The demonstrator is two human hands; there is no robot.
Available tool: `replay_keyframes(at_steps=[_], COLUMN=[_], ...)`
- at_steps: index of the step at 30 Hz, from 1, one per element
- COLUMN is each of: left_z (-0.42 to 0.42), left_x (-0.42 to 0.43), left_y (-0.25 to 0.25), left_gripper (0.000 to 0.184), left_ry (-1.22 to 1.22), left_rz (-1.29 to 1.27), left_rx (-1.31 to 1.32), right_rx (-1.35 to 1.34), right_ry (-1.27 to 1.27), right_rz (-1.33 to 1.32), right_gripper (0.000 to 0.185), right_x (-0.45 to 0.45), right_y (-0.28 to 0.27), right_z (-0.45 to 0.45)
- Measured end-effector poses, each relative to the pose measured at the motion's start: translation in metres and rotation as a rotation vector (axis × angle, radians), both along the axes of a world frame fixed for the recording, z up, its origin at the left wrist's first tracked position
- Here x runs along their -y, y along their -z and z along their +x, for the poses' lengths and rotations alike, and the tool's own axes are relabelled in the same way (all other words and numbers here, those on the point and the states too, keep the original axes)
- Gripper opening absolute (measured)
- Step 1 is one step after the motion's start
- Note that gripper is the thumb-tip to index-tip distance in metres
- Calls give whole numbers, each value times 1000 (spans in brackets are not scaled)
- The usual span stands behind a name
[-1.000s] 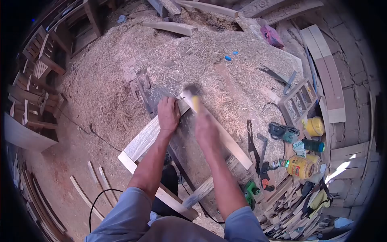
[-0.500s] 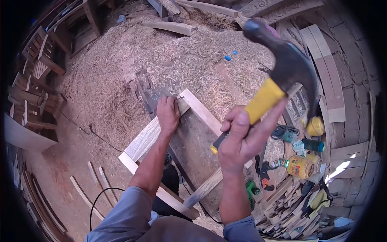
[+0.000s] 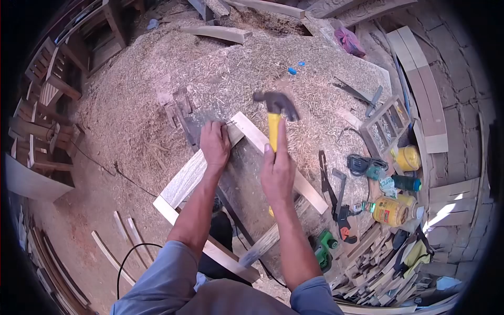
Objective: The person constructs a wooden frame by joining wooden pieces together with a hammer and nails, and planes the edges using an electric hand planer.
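A rectangular wooden frame [image 3: 194, 173] lies before me with one corner pointing away. At that far corner, my left hand [image 3: 214, 144] is closed, its fingertips pinching a thin nail [image 3: 230, 123] against the frame. My right hand [image 3: 277, 176] grips a claw hammer by its yellow handle [image 3: 273, 131], index finger stretched along it. The dark hammer head [image 3: 275, 100] is up and to the right of the nail, apart from it and slightly blurred. Under the frame is a dark, worn work surface [image 3: 247, 194].
Wood shavings [image 3: 220, 68] cover the ground beyond. On the right lie a green power tool [image 3: 324, 249], a yellow-labelled bottle [image 3: 389, 211], a yellow tub [image 3: 407, 157] and a pile of offcuts [image 3: 367, 273]. Wooden chairs [image 3: 52, 142] stand at the left.
My right hand has swung the hammer down and to the left, from high on the right toward the frame's far corner. My left hand stays at that corner with the nail.
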State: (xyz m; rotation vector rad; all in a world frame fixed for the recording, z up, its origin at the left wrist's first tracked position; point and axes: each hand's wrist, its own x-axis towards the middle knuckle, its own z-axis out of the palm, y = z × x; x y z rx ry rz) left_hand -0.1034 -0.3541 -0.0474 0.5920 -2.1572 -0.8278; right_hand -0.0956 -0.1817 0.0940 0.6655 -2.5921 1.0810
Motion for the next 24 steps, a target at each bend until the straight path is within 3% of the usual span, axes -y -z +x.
replay_keyframes(at_steps=[6,8,11,12,14,15,17,19,24], left_z=[1,0,0,0,1,0,-4,1,-1], left_x=[0,0,0,0,-2,-2,2,-1,-3], left_y=[0,0,1,0,-1,-2,-2,-2,-4], left_gripper=[6,6,6,6,6,6,6,6,7], left_ry=[10,8,11,12,15,14,15,-1,19], left_rz=[-57,-59,-54,-51,-50,-54,-56,-26,-32], left_rx=[56,56,71,75,76,70,49,32,45], right_rx=[-156,-220,-243,-270,26,464,360,226,-81], right_ry=[-103,-108,-106,-90,-62,-65,-29,-32,-51], right_rz=[-385,-491,-407,-268,148,543,339,188,-167], right_gripper=[70,71,73,73,72,71,71,71,69], right_x=[16,23,23,16,3,10,1,1,9], right_y=[-92,-98,-58,-24,43,12,34,23,-67], right_z=[0,1,2,0,-3,-4,2,3,5])
